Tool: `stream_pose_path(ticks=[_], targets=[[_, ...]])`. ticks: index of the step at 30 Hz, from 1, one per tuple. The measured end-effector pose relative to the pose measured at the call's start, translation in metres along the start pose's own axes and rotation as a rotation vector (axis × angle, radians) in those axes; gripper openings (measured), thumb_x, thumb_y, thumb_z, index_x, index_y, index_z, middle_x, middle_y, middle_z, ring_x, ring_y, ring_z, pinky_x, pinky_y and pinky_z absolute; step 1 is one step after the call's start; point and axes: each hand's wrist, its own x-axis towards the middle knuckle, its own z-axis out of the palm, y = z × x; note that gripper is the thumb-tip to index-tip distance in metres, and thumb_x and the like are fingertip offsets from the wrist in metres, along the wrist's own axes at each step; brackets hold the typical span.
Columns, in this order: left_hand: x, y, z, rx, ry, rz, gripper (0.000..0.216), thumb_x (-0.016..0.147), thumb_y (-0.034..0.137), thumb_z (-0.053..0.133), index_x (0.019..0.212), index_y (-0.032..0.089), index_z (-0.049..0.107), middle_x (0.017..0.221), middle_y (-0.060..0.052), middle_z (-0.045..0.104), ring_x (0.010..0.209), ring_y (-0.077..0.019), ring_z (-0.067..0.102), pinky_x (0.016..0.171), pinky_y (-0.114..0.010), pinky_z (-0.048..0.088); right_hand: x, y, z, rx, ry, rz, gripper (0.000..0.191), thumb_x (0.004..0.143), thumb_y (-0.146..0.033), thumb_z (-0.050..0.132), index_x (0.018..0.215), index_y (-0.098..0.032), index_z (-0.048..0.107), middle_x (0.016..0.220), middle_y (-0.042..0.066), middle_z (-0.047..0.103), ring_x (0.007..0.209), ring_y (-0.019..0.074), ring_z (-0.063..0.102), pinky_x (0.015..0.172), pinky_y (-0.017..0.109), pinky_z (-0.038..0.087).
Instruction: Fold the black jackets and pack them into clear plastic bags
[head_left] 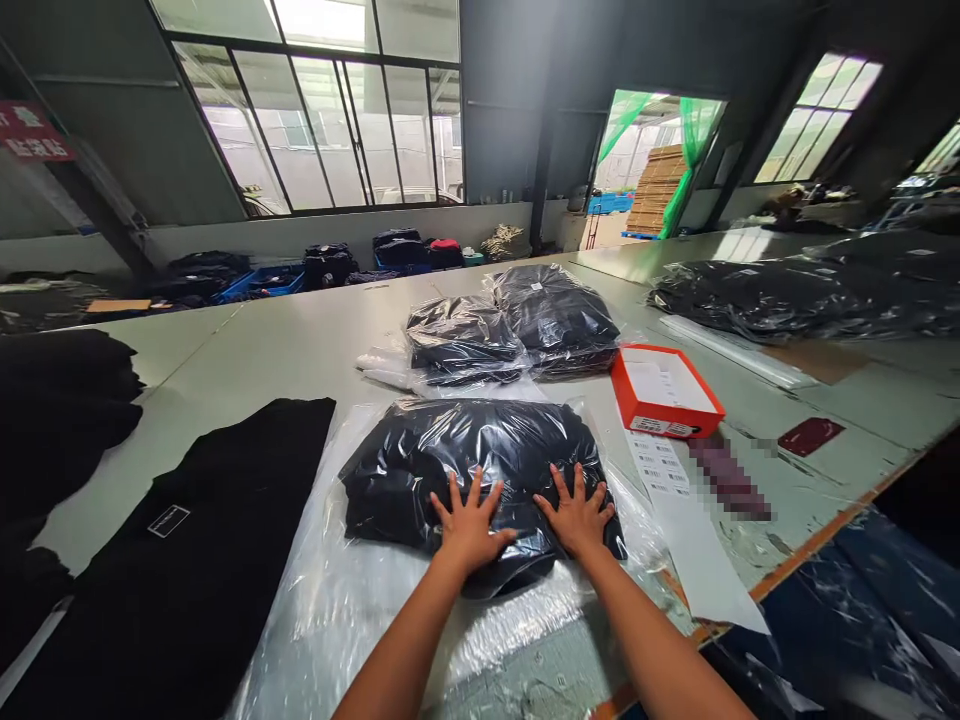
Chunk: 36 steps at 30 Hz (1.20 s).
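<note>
A folded black garment in a clear plastic bag (480, 440) lies in front of me on a layer of clear plastic bags (315, 600). My left hand (469, 525) presses flat on the middle of the bagged garment, fingers spread. On its right part rests my right hand (577, 510), also flat with fingers apart. Neither hand grips anything. To the left lies an unbagged black garment (217, 530) with a small white-framed label. Right of the bag, a strip of printed barcode labels (697, 560) runs over the table edge.
Bagged black garments (555, 310) are stacked behind. An orange-red box (667, 425) stands to the right, near a dark red tag (810, 436). More bagged garments (787, 300) lie at the far right. Dark cloth (60, 400) is heaped at the left. The table edge (825, 535) runs along the right.
</note>
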Motion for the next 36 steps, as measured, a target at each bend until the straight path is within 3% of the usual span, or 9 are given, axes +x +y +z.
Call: stream_pose_path(ticks=[4, 8, 11, 16, 21, 24, 27, 32, 36], targets=[[-0.003, 0.01, 0.035, 0.074, 0.01, 0.026, 0.092, 0.063, 0.069, 0.058, 0.139, 0.05, 0.01, 0.153, 0.007, -0.007, 0.132, -0.0468, -0.019, 0.089, -0.079, -0.006, -0.005, 0.003, 0.0, 0.001, 0.005, -0.003, 0.069, 0.079, -0.071, 0.032, 0.141, -0.045, 0.017, 0.154, -0.001, -0.001, 0.134, 0.0456, 0.007, 0.099, 0.065, 0.013], [0.007, 0.005, 0.052, 0.139, 0.074, 0.004, 0.094, 0.063, 0.069, 0.059, 0.139, 0.05, 0.007, 0.154, 0.007, -0.006, 0.131, -0.0466, -0.02, 0.089, -0.078, -0.008, -0.002, 0.006, -0.006, 0.069, -0.076, -0.015, 0.068, 0.079, -0.069, 0.033, 0.141, -0.047, 0.016, 0.154, -0.002, -0.003, 0.135, 0.0432, 0.008, 0.099, 0.066, 0.012], [0.015, 0.005, 0.052, 0.149, 0.068, -0.003, 0.095, 0.062, 0.07, 0.058, 0.138, 0.051, 0.005, 0.154, 0.008, -0.007, 0.131, -0.0467, -0.021, 0.089, -0.079, -0.008, 0.006, 0.019, -0.018, 0.201, -0.146, -0.036, 0.064, 0.083, -0.057, 0.038, 0.142, -0.042, 0.019, 0.154, -0.001, 0.004, 0.136, 0.0377, 0.015, 0.102, 0.06, 0.02], [0.018, 0.006, 0.044, 0.151, 0.022, -0.023, 0.1, 0.06, 0.071, 0.06, 0.139, 0.05, 0.004, 0.153, 0.007, -0.01, 0.131, -0.0465, -0.021, 0.09, -0.078, -0.005, 0.009, 0.066, -0.04, 0.27, -0.059, 0.118, 0.058, 0.084, -0.029, 0.043, 0.138, -0.009, 0.036, 0.138, 0.019, 0.04, 0.129, 0.0266, 0.035, 0.104, 0.038, 0.03], [0.019, 0.014, 0.027, 0.123, -0.105, -0.035, 0.105, 0.056, 0.063, 0.067, 0.14, 0.049, 0.005, 0.153, 0.006, -0.013, 0.129, -0.0483, -0.023, 0.087, -0.079, -0.006, 0.003, 0.107, -0.047, 0.338, -0.26, 0.382, 0.05, 0.079, -0.039, 0.052, 0.122, -0.014, 0.052, 0.115, 0.018, 0.059, 0.109, 0.0315, 0.054, 0.085, 0.041, 0.042], [0.015, 0.032, 0.021, 0.091, -0.095, -0.052, 0.105, 0.059, 0.047, 0.07, 0.142, 0.044, 0.006, 0.152, 0.002, -0.016, 0.13, -0.048, -0.02, 0.091, -0.078, -0.003, 0.003, 0.119, -0.044, 0.517, -0.291, 0.367, 0.02, 0.07, -0.03, 0.061, 0.082, -0.015, 0.064, 0.09, 0.014, 0.066, 0.095, 0.0292, 0.06, 0.074, 0.035, 0.044], [0.006, 0.048, 0.027, 0.0, -0.074, 0.024, 0.095, 0.067, 0.043, 0.063, 0.142, 0.045, 0.003, 0.151, 0.006, -0.019, 0.132, -0.0454, -0.02, 0.092, -0.077, 0.002, 0.002, 0.123, -0.04, 0.681, -0.271, 0.371, 0.013, 0.066, -0.022, 0.061, 0.057, -0.018, 0.052, 0.065, 0.006, 0.061, 0.077, 0.0219, 0.061, 0.063, 0.028, 0.041], [-0.003, 0.049, 0.049, 0.032, -0.129, 0.083, 0.105, 0.06, 0.065, 0.06, 0.141, 0.043, -0.003, 0.151, 0.009, -0.017, 0.129, -0.0443, -0.027, 0.09, -0.076, -0.012, -0.007, 0.117, -0.04, 0.884, -0.293, 0.339, 0.022, 0.076, -0.03, 0.05, 0.058, -0.019, 0.045, 0.05, -0.003, 0.049, 0.049, 0.0094, 0.049, 0.05, 0.021, 0.038], [-0.001, 0.046, 0.06, 0.094, -0.086, 0.051, 0.108, 0.059, 0.067, 0.06, 0.142, 0.04, -0.005, 0.152, 0.008, -0.015, 0.129, -0.0444, -0.027, 0.092, -0.076, -0.011, -0.013, 0.11, -0.046, 1.111, -0.398, 0.347, 0.025, 0.074, -0.032, 0.056, 0.057, -0.02, 0.042, 0.042, -0.008, 0.038, 0.038, 0.0057, 0.034, 0.04, 0.019, 0.031]])
